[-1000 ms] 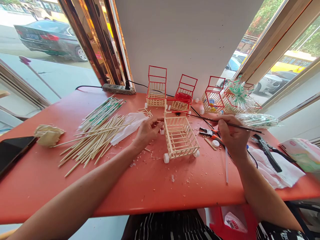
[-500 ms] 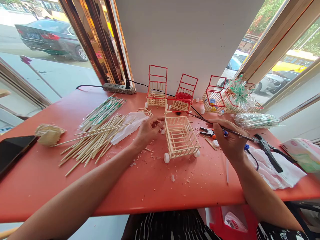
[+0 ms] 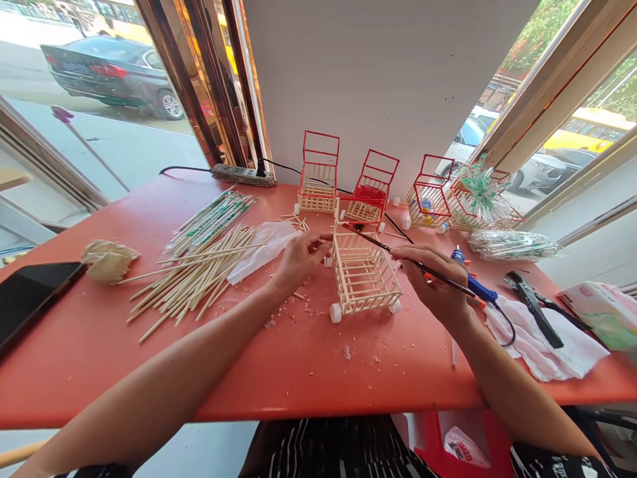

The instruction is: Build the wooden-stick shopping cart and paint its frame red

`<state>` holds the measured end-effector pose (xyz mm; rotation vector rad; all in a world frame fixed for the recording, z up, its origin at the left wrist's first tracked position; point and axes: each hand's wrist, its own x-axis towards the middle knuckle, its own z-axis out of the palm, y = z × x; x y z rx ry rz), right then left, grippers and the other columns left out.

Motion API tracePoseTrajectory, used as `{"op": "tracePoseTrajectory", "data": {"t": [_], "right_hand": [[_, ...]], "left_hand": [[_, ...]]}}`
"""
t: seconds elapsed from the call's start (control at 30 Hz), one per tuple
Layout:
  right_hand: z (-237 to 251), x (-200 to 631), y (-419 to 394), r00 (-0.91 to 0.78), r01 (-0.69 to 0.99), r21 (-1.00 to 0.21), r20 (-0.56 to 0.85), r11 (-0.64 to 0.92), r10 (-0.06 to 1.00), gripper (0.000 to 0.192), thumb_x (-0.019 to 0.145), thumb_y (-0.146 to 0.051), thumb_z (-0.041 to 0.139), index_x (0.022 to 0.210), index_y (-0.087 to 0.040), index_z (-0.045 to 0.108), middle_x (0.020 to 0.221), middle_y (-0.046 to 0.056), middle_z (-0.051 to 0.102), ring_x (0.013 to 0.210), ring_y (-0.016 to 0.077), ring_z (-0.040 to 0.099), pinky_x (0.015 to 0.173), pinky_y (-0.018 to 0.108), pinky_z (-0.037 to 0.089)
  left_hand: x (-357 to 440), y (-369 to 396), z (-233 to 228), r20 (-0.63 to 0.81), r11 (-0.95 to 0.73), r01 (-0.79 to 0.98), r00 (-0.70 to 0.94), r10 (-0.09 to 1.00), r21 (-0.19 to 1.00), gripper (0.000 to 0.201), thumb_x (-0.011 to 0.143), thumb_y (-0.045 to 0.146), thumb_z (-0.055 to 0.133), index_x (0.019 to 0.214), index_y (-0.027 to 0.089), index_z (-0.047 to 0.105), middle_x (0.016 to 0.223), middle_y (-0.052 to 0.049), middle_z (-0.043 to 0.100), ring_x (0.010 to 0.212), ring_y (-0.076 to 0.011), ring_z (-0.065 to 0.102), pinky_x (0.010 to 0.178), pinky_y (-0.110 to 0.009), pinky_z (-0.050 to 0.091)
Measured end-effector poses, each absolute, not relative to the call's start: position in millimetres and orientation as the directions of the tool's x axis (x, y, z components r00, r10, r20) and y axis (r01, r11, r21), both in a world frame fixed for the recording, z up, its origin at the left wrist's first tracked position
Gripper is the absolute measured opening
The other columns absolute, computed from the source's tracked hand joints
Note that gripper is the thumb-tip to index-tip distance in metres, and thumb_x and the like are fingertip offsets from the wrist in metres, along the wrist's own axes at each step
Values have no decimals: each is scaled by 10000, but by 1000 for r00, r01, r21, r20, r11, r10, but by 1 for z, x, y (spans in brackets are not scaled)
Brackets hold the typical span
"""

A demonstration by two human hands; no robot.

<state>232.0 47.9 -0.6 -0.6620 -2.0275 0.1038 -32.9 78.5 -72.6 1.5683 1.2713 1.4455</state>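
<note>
At the far left edge of the smooth orange table (image 3: 99, 345) lies a flat black phone (image 3: 30, 295). Just right of it sits a crumpled beige paper wad (image 3: 108, 260). Next comes a loose pile of thin pale wooden sticks (image 3: 199, 279), with a bundle of green-printed wrapped sticks (image 3: 212, 218) beyond it and a clear plastic bag (image 3: 263, 249) at its right edge. A grey power strip (image 3: 243, 175) lies at the far edge, by the window frame.

The left hand (image 3: 298, 261) is half closed, its fingertips touching the left rear corner of the cart (image 3: 365, 279). The cart is a box of pale slatted sticks on small white round wheels, standing upright at table centre, between the two hands. Fine wood crumbs are scattered around it.

The right hand (image 3: 435, 282) is closed on a thin dark brush (image 3: 398, 254), pen-fashion, with the tip at the cart's far rim.

Beyond stand finished carts with red frames (image 3: 318, 172). To the right lie a blue tool (image 3: 475, 285), black pliers (image 3: 532, 307) on white tissue (image 3: 547, 345), and a tissue pack (image 3: 600, 312).
</note>
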Motion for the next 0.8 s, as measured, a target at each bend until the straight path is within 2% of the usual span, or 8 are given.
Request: {"op": "tracePoseTrajectory", "data": {"t": [0.17,0.33,0.6,0.8], "right_hand": [[-1,232,51,-445,397,-304,762,866,471,243,971,-140,651,1113,-266,803,1069,62,828,973,190,793,851,332,651],[-3,237,52,-421,400,-341,756,851,501,274,975,-139,640,1139,-288,801,1092,45,824,970,197,792,823,339,673],[-2,241,49,-423,409,-279,785,869,452,292,960,-110,644,1136,-284,800,1060,47,829,955,193,794,825,331,654],[-5,236,50,-497,374,-302,733,877,464,292,973,-159,642,1186,-290,794,1150,61,822,1034,199,794,908,346,653]], "left_hand": [[-33,79,-73,336,-317,200,-72,939,927,369,817,466,642,973,158,771,745,-36,701,643,-162,658,654,-299,529],[-34,78,-71,331,-311,208,-69,941,927,341,820,443,649,974,170,781,745,-35,710,666,-169,679,670,-297,543],[-34,80,-76,349,-326,213,-79,934,921,377,835,416,644,1043,143,800,782,-54,727,670,-169,683,660,-296,534],[-34,80,-77,332,-309,213,-84,939,927,398,825,426,650,1060,143,802,772,-49,733,642,-157,663,627,-280,520]]}}
